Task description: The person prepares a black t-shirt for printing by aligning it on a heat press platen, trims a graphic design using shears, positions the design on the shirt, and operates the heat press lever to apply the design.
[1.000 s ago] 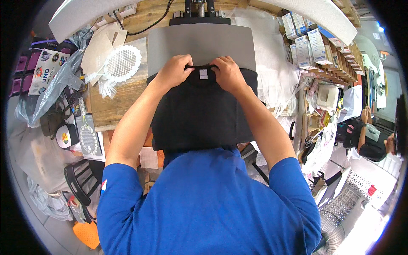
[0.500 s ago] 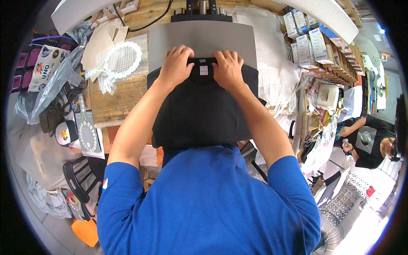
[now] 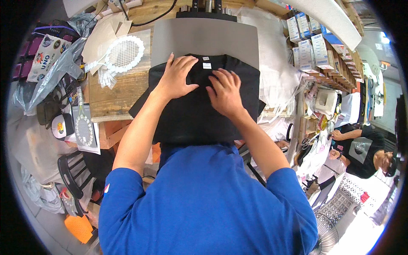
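A black T-shirt (image 3: 191, 114) lies over a flat grey platen (image 3: 204, 36), its collar toward the far side and its body reaching to my front. White labels (image 3: 207, 66) show inside the neck. On the shirt's left, just below the collar, my left hand (image 3: 177, 78) rests with fingers and thumb spread. My right hand (image 3: 225, 91) is over the shirt's right side, fingers apart and slightly bent. Neither hand holds anything. A folded sleeve (image 3: 138, 103) sticks out past the left edge of the platen.
A white racket-shaped piece with a grid (image 3: 124, 54) lies on the wooden table (image 3: 110, 102) at left. Small boxes (image 3: 305, 55) stand stacked at the back right. A pale curved bar (image 3: 335, 21) crosses the upper right. Another person (image 3: 365, 148) works at far right.
Both hands have left the collar edge and come nearer, the right one farther. The neck label is more exposed. A sleeve now shows at the left.
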The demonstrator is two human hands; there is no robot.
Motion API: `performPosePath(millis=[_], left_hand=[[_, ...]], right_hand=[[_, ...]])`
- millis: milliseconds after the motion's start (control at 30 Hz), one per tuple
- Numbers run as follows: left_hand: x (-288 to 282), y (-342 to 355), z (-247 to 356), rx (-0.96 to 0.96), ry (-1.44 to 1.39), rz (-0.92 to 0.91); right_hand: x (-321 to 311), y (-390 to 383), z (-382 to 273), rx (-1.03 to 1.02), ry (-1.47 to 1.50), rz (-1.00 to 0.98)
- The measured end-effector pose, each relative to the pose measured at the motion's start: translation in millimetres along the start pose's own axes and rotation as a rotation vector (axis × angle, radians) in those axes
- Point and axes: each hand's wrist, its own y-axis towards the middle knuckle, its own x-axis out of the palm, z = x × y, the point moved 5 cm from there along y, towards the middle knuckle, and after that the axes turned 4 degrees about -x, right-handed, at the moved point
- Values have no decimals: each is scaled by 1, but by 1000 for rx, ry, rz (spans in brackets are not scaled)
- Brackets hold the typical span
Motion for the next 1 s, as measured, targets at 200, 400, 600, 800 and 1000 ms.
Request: performPosePath(millis=[200, 400, 600, 800, 1000], left_hand=[[-2, 2, -6, 14, 25, 28], [-58, -22, -41, -99, -334, 521], [-68, -183, -295, -1125, -77, 774], [-85, -185, -333, -1685, 20, 483], [-88, -195, -347, -1844, -67, 389]], right_hand=[[18, 28, -20, -6, 12, -19], [29, 31, -24, 66, -128, -20], [28, 34, -27, 78, -75, -34], [-22, -32, -13, 180, -173, -67], [-45, -112, -7, 425, -174, -138]])
